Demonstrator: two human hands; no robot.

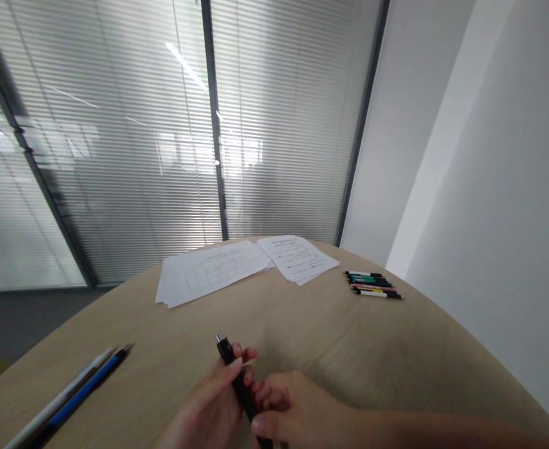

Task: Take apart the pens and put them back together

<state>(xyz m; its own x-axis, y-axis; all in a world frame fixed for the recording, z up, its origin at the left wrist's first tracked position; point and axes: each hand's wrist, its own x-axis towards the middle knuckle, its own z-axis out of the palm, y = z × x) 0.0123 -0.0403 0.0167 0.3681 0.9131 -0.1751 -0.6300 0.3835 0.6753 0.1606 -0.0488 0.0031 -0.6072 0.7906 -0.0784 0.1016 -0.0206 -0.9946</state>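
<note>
A black pen (241,385) is held between both hands just above the near part of the table, its silver end tilted up and to the left. My left hand (213,399) is closed round the upper half, the thumb lying along the barrel. Lower down, my right hand (297,405) pinches the same pen between thumb and curled fingers. The pen's bottom end runs toward the frame's lower edge and is partly covered by the right hand.
Left of my hands lie a blue pen (90,386) and a white pen (63,396) on the wooden table (312,324). Printed sheets (213,271) and more papers (297,257) rest at the far edge. Several pens (372,285) lie side by side at the right. Glass with blinds stands behind.
</note>
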